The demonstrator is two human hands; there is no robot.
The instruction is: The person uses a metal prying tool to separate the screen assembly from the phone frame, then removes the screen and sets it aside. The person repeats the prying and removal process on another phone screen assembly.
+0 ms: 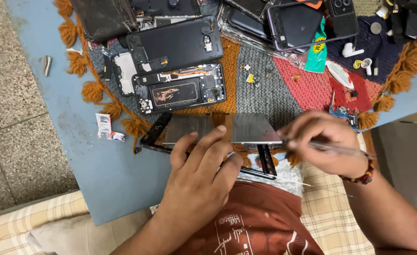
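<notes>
**Hands at work on a stripped phone panel**

Left hand [196,177] lies flat w/ fingers spread, pressing a silvery phone panel [222,128] at the near edge of the blue counter [109,174]. Right hand [324,141] has its grip pinched on a thin metal tool [333,148], tip touching the panel's right end. Just beyond, on a knitted mat [284,82], an opened phone [180,89] shows its insides; more phones [293,21] lie far right, partly in clear plastic wrap. No bins or trays seen.
</notes>
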